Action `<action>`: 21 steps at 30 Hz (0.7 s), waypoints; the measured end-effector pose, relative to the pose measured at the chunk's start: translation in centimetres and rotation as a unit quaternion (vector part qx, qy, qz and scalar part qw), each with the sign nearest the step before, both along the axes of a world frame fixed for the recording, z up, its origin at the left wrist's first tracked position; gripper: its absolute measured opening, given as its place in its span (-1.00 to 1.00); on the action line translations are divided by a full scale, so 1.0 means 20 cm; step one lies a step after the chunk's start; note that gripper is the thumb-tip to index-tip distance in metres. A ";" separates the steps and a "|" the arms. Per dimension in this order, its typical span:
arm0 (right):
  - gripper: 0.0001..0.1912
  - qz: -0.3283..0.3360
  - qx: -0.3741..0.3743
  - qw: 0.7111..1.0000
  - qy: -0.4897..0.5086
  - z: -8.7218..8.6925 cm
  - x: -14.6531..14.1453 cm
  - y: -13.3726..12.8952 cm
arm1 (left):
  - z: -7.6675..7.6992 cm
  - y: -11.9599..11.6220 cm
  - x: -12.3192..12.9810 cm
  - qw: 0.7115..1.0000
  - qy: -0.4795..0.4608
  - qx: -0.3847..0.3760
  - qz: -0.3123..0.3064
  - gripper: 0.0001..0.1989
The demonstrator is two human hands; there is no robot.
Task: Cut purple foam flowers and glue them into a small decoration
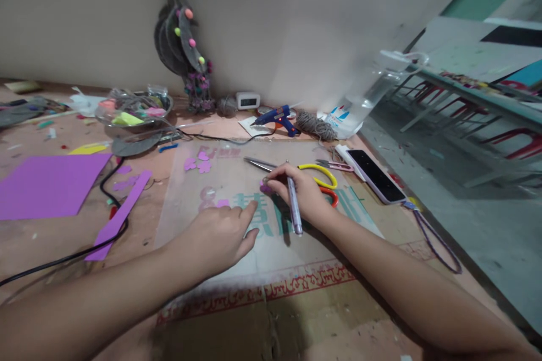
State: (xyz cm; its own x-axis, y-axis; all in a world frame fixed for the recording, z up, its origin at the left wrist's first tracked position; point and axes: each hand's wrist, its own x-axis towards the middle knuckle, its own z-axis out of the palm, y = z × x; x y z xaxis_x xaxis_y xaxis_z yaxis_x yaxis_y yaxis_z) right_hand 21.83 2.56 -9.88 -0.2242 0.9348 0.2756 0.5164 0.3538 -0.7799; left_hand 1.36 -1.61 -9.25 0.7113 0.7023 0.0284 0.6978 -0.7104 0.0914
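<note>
My right hand (290,186) pinches a small purple piece (265,186) between thumb and finger, and a pale pen (294,206) is tucked in the same hand, pointing down. My left hand (226,231) hovers over the printed plastic sheet (182,192), index finger and thumb apart, the other fingers curled, nothing visible in it. Just left of its fingers lies a purple scrap (223,202). Several purple flower shapes (204,165) lie at the sheet's upper left. Scissors (324,175) with yellow and orange handles lie behind my right hand, partly hidden by it.
A blue glue gun (273,117), yarn (315,125) and a clock (248,101) stand near the wall. A phone (376,175) and bottle (376,87) are at the right. Purple paper (51,185), a black cable (104,189) and a full bowl (167,107) are at the left.
</note>
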 end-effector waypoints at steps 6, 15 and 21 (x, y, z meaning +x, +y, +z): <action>-0.97 -0.014 0.026 1.000 0.008 0.01 0.02 -0.01 | -0.02 0.04 -0.02 0.999 -0.031 0.039 -0.015 -0.58; -0.94 0.059 -0.125 0.986 0.097 0.00 -0.03 -0.07 | -0.04 0.01 -0.02 1.000 -0.014 0.015 -0.014 -0.61; -0.96 0.053 -0.057 0.994 0.076 0.00 -0.01 -0.07 | -0.04 -0.02 -0.01 1.000 0.009 0.020 -0.004 -0.57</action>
State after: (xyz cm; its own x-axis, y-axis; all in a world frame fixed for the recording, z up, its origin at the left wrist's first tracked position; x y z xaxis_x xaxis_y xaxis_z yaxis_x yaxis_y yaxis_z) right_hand 21.67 1.26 -9.95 -0.2862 0.9355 0.2072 0.3539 0.3041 -0.8844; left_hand 1.09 -1.93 -10.13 0.7173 0.6954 0.0438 0.6937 -0.7186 0.0494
